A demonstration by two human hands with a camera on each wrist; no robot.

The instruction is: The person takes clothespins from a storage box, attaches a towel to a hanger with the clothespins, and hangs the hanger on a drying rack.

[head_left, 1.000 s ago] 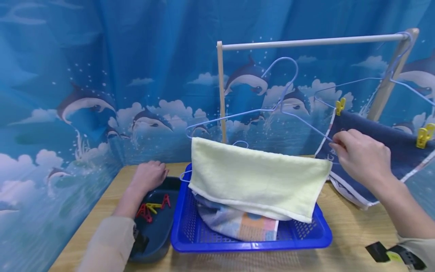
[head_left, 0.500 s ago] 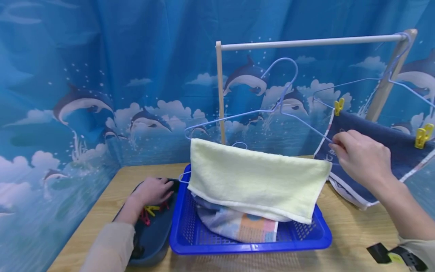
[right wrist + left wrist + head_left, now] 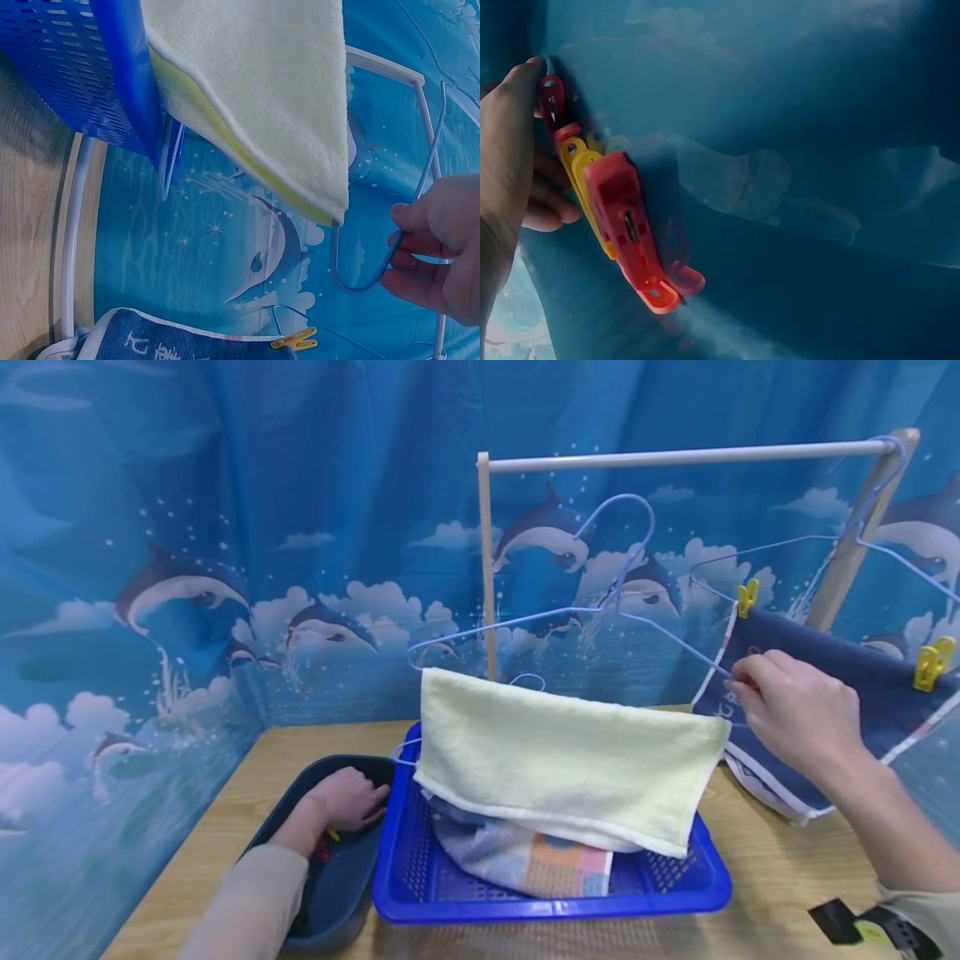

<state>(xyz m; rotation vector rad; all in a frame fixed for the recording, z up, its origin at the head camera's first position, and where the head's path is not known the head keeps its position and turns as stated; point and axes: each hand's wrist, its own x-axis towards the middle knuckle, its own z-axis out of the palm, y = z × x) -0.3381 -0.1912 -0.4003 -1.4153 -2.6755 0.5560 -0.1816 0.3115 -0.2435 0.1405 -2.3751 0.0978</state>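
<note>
My right hand (image 3: 798,714) pinches the right end of a light-blue wire hanger (image 3: 551,612). A pale yellow towel (image 3: 573,756) hangs folded over the hanger's lower bar. In the right wrist view, thumb and fingers meet on the hanger's wire (image 3: 358,287). My left hand (image 3: 348,800) reaches down into a dark bin (image 3: 330,906). There, in the left wrist view, its fingers (image 3: 546,199) lie beside a red clothespin (image 3: 553,105), a yellow clothespin (image 3: 585,184) and another red clothespin (image 3: 622,217). Whether they pinch one cannot be told.
Below the towel stands a blue basket (image 3: 555,908) holding a patterned cloth (image 3: 558,862). Behind it rises a rack with a white bar (image 3: 690,457). A navy towel (image 3: 810,652) hangs at right from another hanger, held by yellow clothespins (image 3: 933,664). The wooden table (image 3: 210,827) carries everything.
My left hand has moved from the bin's far rim down into the bin, over the clothespins. My right hand and the hanger with the yellow towel stay nearly still.
</note>
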